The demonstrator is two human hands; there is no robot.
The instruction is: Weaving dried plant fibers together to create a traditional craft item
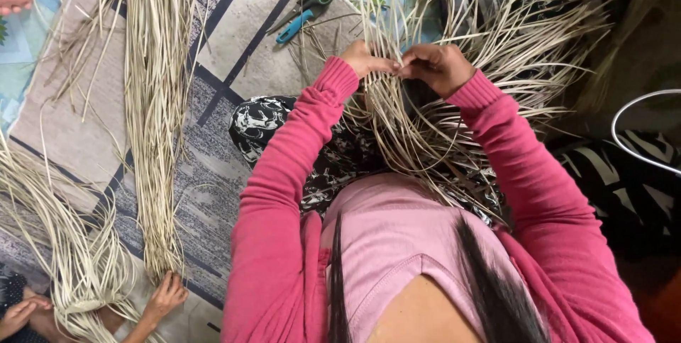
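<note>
The person's left hand (363,59) and right hand (437,66) meet just above the middle of the head view, at about twelve o'clock from the lap, both sunk into a spray of pale reed strips (454,102) that fans outward toward one, two and three o'clock. The left hand is closed, its fingertips pinching a few of the strips at the point where the two hands come together; the right hand is curled shut over the same spot, knuckles up, gripping strands of the same bunch. The strips rest across the person's lap, over a black and white patterned cloth (262,126) that spreads toward nine o'clock from the hands. Both arms wear pink sleeves (284,194) that run down to the bottom of the view. At eleven o'clock from the hands, well apart from them, a pair of scissors (305,8) with green and blue handles lies on a patterned rug (227,45). Farther toward nine o'clock, a long bundle of straight reeds (156,102) lies on the rug, running from the top edge down toward seven o'clock. At the lower left, around eight o'clock, a looser heap of curved reeds (64,244) sprawls, and another person's small hand (167,295) rests at the foot of the long bundle. A thin white cable (631,112) loops at three o'clock, near the right edge.
</note>
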